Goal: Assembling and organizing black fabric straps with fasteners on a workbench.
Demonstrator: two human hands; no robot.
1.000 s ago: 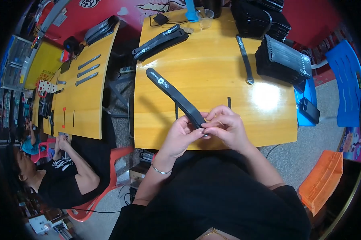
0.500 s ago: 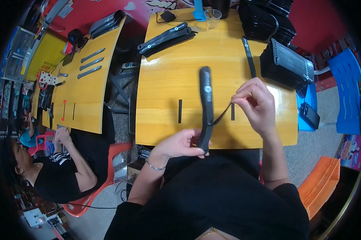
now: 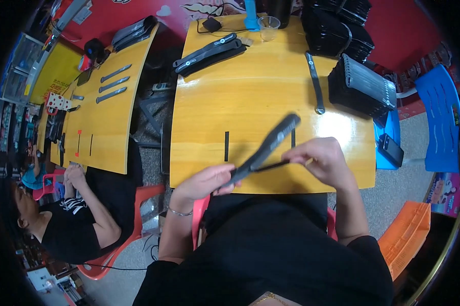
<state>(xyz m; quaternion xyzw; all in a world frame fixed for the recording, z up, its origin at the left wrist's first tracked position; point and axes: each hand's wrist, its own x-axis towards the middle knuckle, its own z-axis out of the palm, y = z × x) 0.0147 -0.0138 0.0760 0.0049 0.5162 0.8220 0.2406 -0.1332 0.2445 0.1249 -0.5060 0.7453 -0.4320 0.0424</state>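
Note:
My left hand (image 3: 207, 182) is closed round the lower end of a bundle of black straps (image 3: 271, 144), which slants up to the right over the table's front part. The bundle bears white print, and its upper part is blurred. A thin black strap end (image 3: 270, 166) branches off it, pinched between the fingers of my right hand (image 3: 321, 159). Two black marker strips, a left one (image 3: 227, 146) and a right one (image 3: 293, 136), are on the yellow table (image 3: 204, 109). A single black strap (image 3: 315, 84) lies farther back on the right.
Black straps (image 3: 209, 53) are piled at the back left, near a clear plastic cup (image 3: 268, 29). A stack of black straps (image 3: 362, 84) stands at the right edge, with bundled black packs (image 3: 332, 35) behind. A co-worker (image 3: 82, 214) sits at another yellow table (image 3: 110, 120) on the left.
The strap bundle has swung from nearly upright to slanting right. My left hand has shifted left, and my right hand has come lower, still pinching the strap end.

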